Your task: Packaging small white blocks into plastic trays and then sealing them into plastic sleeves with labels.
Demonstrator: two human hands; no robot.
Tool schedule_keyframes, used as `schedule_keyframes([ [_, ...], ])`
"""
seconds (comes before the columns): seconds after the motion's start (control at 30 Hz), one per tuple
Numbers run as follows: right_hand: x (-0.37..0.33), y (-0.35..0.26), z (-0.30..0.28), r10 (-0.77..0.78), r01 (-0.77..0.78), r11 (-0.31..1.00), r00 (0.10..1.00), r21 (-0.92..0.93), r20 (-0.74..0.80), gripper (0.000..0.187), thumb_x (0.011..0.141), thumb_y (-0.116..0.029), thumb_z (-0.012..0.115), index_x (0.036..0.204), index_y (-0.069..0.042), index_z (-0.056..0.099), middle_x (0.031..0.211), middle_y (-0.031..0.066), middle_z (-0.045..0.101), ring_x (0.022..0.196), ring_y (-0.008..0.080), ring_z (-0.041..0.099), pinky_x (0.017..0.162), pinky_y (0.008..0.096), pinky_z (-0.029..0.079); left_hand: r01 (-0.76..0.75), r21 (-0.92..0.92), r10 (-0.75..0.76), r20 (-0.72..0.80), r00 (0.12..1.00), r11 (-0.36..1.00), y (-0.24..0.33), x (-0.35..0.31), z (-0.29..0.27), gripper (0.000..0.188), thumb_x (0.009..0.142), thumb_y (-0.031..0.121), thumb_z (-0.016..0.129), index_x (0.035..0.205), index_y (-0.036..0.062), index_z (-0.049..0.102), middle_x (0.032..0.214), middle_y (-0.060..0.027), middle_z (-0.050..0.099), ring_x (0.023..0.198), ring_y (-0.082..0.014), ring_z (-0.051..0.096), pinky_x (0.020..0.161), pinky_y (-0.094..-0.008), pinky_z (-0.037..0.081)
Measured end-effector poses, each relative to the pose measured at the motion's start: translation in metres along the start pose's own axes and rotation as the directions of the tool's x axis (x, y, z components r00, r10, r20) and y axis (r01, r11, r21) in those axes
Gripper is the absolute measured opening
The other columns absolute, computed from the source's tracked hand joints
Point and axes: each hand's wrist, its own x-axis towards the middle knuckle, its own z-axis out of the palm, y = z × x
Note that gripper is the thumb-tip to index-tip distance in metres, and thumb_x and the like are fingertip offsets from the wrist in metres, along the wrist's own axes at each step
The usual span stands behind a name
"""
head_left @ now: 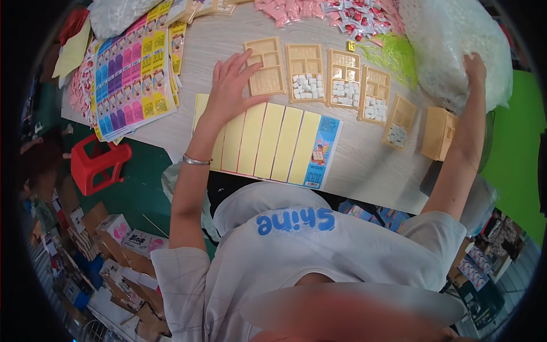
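Observation:
My left hand (233,85) is open, its fingers spread at the left edge of a beige compartment tray (266,78) with nothing in it. To the right of it, several similar trays (306,51) stand in a curved row, with small white blocks (307,86) in their near compartments. Below my left hand lies a yellow striped card sheet (268,139) with a blue printed end. My right hand (475,68) reaches to a big clear plastic bag (450,43) of whitish contents. Its fingers are closed together at the bag; what they hold is too small to make out.
A stack of beige trays (436,134) stands by my right forearm. Bright green strips (393,57), pink sachets (285,11) and red-and-white packets (356,20) lie at the far side. Colourful printed sheets (134,74) pile at the left, above a red stool (99,165) on the floor.

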Motion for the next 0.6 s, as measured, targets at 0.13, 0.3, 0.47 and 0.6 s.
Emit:
schedule_keyframes([
  [0.13,-0.021,0.029,-0.043,0.194,-0.201,0.979,0.923,0.014,-0.331,0.047,0.097,-0.035,0.06,0.124,0.003,0.064,0.121,0.0224,0.069,0.11,0.0316,0.068,0.09,0.04,0.054,-0.014,-0.007,0.014,-0.043,0.999,1.0,-0.003,0.003,0.01,0.071,0.077,0.05,0.081,0.137,0.0196,0.06,0.159,-0.0049,0.04,0.147,-0.0329,0.033,0.121,-0.0583,0.017],
  [0.3,-0.03,0.028,-0.099,0.459,0.072,-0.024,0.887,0.997,-0.053,0.019,0.098,-0.016,0.066,0.091,0.0,0.058,0.082,0.0056,0.06,0.067,0.009,0.052,0.051,0.0224,0.038,-0.034,-0.037,0.031,-0.06,0.998,0.999,-0.002,0.01,0.015,0.07,0.075,0.05,0.08,0.136,0.0217,0.061,0.158,-0.003,0.04,0.147,-0.0311,0.033,0.122,-0.057,0.014],
  [0.47,-0.182,-0.207,-0.129,-0.33,-0.307,-0.814,0.943,0.494,0.043,0.01,0.104,-0.01,0.054,0.112,-0.003,0.053,0.091,0.0027,0.053,0.06,0.0073,0.038,0.05,0.0207,0.033,0.019,-0.01,-0.02,-0.079,0.997,1.0,-0.007,-0.007,0.008,0.066,0.074,0.048,0.081,0.132,0.0226,0.062,0.158,-0.0019,0.041,0.147,-0.0294,0.033,0.123,-0.0553,0.015],
  [0.6,-0.285,-0.334,-0.065,-0.623,-0.629,-0.777,0.773,0.016,0.12,0.014,0.098,-0.012,0.059,0.106,-0.001,0.061,0.095,0.0065,0.055,0.063,0.0073,0.044,0.044,0.0194,0.035,0.01,-0.008,-0.01,-0.084,0.996,1.0,-0.004,0.001,0.012,0.065,0.073,0.047,0.081,0.131,0.0219,0.063,0.157,-0.0019,0.042,0.146,-0.0285,0.034,0.123,-0.0545,0.015],
])
